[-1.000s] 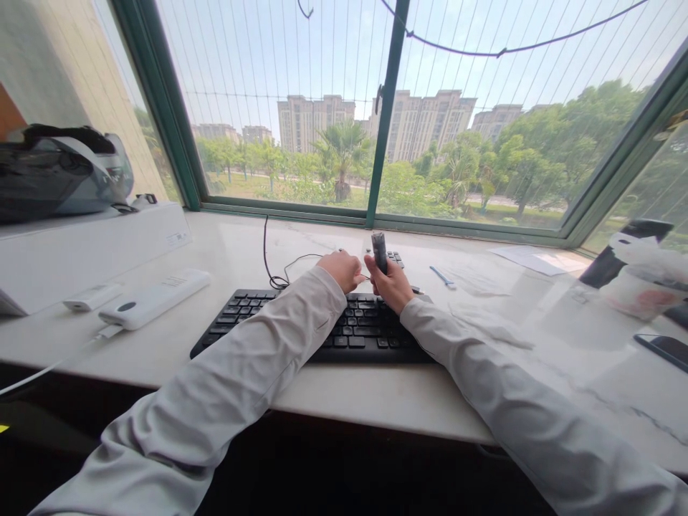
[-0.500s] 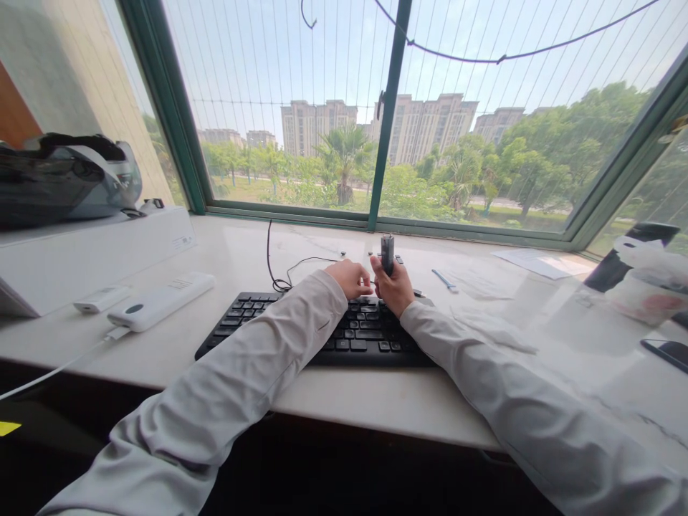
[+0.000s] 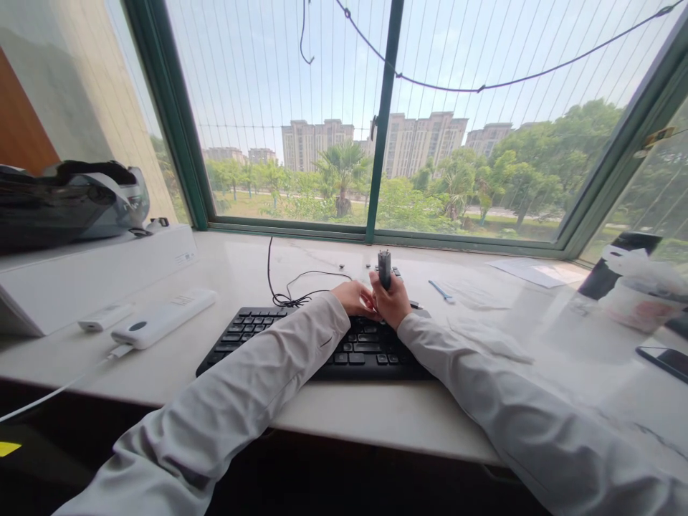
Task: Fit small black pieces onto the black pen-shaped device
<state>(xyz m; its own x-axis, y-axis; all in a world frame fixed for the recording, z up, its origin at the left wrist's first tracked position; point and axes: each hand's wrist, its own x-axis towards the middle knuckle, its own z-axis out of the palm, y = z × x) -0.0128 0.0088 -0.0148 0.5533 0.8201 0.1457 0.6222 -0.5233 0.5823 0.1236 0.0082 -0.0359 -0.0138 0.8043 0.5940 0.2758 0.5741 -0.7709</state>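
Dark grey, stubby bar-shaped tool (image 3: 384, 269), near upright over the keyboard's right half, its top end clear of the fist and its lower end hidden. Right hand (image 3: 395, 302) closed around it, thumb laid along the side. Looks rigid, hard-shelled, probably light enough for one hand; whether smooth enough to slip, cannot tell. Best hold, I judge: around the middle of the body, where the palm wraps it. Left hand (image 3: 355, 298) just beside, fingers curled in towards the right hand's; whether they pinch anything, cannot tell. Beneath both, a flat black plastic keyboard (image 3: 368, 347): likely stiff and fairly light, the small keys its delicate part; take it by the outer edges. Behind, a thin black cable (image 3: 280, 299), likely limp, loosely coiled on the pale, glossy worktop (image 3: 317, 405). To the right, a slim blue stick-like tool (image 3: 441, 292) lying apart, probably light, easiest pinched mid-length.
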